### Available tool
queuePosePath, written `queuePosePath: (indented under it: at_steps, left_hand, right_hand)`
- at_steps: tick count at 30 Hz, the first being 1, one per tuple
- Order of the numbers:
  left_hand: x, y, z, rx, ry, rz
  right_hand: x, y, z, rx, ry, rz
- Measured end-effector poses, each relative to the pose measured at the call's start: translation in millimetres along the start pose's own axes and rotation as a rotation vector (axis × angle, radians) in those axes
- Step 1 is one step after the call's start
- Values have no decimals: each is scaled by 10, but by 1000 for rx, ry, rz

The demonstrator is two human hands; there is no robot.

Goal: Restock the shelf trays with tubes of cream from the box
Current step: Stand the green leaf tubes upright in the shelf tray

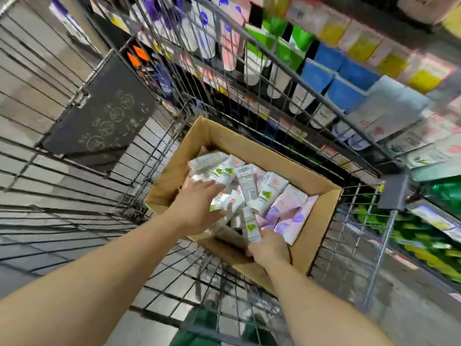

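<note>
A store worker leans over a wire trolley and digs both hands into an open cardboard box of cream tubes, the gathering step of a shelf restock. The left hand lies over the heap at the box's left side, fingers stretched across the white-and-green tubes in a released grip, holding none that can be seen. The right hand, at the box's near edge, has its grip clenched round one green-leaf tube standing upright in its fingers. Lilac cartons fill the box's right side. The next move, by the look of it, calls for lifting a handful clear of the box walls and carrying it over the trolley's far rail to the shelves beyond the box, already crowded with tubes and packs. The box rests on the trolley's wire floor; grey flooring shows beneath, and motion blur softens the labels.
</note>
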State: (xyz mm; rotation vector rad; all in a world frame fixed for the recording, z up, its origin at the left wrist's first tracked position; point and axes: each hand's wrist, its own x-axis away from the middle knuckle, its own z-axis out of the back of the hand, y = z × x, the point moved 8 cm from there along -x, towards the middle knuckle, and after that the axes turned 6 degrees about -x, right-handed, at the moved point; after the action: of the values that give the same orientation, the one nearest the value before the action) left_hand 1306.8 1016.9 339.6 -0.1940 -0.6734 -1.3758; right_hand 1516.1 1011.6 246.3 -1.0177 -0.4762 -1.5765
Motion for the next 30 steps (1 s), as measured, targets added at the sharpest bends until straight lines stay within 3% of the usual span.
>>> queuePosePath:
  at_steps: [9,12,14,17,22,26,30]
  left_hand:
    - [-102,425,5,-152,-112,-214]
    - [-154,488,48,-70,-92,-190]
    - [-170,411,88,12,-69,-123]
    - [-179,127,115,194,-46,19]
    - [-211,-352,115,283,-68,230]
    - [-266,-552,81,365,-32,281]
    - [-248,-482,184,407,-4,280]
  right_hand:
    - [374,-412,769,-143,80,289]
    - [532,-707,999,-156,15,453]
    - [593,-860,1146,-298,2,493]
    - [290,-722,1162,-616,96,319]
    - [-201,-362,675,-278,212,-60]
    - [-267,-450,626,-277,369,-157]
    - [-312,-451,642,-285,393,-231]
